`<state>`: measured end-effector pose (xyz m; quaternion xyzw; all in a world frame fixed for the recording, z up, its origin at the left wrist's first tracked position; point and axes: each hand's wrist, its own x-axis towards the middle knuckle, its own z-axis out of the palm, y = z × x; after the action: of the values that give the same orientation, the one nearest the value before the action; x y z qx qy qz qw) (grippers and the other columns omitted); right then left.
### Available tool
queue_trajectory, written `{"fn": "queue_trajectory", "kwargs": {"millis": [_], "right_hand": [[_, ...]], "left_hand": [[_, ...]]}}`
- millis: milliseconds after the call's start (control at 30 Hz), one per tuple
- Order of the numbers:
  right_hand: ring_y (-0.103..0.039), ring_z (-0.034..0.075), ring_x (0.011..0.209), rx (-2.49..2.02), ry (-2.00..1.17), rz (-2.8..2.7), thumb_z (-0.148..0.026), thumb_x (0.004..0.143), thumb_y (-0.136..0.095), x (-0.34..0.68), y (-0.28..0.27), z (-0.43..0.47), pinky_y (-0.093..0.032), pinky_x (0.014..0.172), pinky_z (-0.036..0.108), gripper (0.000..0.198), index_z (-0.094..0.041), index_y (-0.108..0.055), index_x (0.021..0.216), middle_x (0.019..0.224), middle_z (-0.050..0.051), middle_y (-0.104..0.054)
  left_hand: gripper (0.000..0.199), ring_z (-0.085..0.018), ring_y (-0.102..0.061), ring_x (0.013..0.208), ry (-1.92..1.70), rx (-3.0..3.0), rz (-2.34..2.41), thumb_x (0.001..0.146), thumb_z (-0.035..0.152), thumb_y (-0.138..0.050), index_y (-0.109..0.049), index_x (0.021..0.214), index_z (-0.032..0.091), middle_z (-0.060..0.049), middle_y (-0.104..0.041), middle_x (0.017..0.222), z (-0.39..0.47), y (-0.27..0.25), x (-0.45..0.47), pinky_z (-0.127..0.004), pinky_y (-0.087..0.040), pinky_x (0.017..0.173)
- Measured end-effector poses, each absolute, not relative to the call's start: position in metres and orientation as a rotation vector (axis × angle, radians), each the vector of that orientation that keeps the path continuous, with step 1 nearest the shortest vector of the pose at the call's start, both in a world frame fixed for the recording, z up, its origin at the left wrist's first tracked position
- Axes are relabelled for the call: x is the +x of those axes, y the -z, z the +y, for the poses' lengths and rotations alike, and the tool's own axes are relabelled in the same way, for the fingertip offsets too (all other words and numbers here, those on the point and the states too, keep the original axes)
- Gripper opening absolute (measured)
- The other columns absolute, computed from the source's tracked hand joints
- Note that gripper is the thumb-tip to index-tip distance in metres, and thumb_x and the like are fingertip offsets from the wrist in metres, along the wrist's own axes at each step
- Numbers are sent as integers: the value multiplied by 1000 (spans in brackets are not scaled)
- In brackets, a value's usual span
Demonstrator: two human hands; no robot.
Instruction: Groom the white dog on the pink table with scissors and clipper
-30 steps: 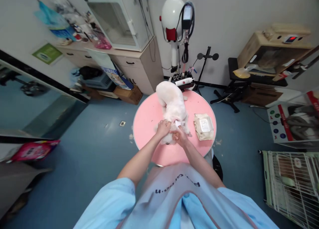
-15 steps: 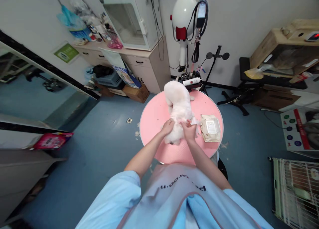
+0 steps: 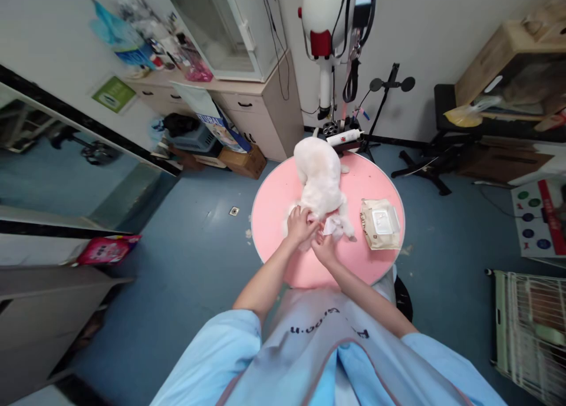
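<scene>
Holding a white wipe [image 3: 332,224] in closed fingers: right hand [image 3: 324,247], at front end of white dog [image 3: 322,176]. Left hand [image 3: 299,224] just beside, fingers bent against the fur; cannot tell whether gripping. Dog on round pink table [image 3: 273,197], rump farthest away. Beige pack [image 3: 374,238] lies to the right.

Head-height view, forward (and steeply down)
</scene>
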<state>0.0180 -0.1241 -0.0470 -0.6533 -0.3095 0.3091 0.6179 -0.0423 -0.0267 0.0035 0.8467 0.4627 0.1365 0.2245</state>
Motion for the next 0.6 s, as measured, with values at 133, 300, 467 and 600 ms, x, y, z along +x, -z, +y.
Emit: {"fn": "queue_trajectory", "kwargs": {"millis": [133, 300, 467, 600], "right_hand": [[-64, 21, 101, -1428, -711, -555, -28, 76, -58, 22, 38, -129, -55, 82, 34, 42, -17, -52, 117, 116, 13, -64], [-64, 18, 84, -1449, -727, -502, -34, 73, -63, 30, 26, -106, -54, 74, 31, 29, -18, -54, 95, 91, 6, -67], [-55, 14, 66, -1548, -603, -426, -36, 67, -66, 41, 21, -95, -49, 63, 26, 26, -20, -48, 77, 69, -2, -56], [-53, 13, 65, -1512, -615, -421, -37, 64, -68, 50, 16, -93, -47, 63, 26, 33, -21, -44, 79, 70, -4, -53]], "left_hand": [[66, -30, -45, 117, -300, 2426, 1009, 68, 45, -75, -51, 124, 21, -11, -48, 121, -7, 5, -65, -42, -39, 100], [84, -34, -38, 129, -178, 2437, 858, 68, 52, -74, -43, 138, 20, -17, -43, 134, 3, 3, -72, -46, -32, 106], [95, -37, -29, 138, -105, 2416, 773, 70, 59, -70, -32, 147, 20, -20, -37, 143, 11, -6, -70, -49, -28, 109], [93, -37, -37, 132, -109, 2382, 780, 75, 59, -65, -28, 149, 17, -21, -40, 139, 12, -18, -61, -47, -31, 107]]}}
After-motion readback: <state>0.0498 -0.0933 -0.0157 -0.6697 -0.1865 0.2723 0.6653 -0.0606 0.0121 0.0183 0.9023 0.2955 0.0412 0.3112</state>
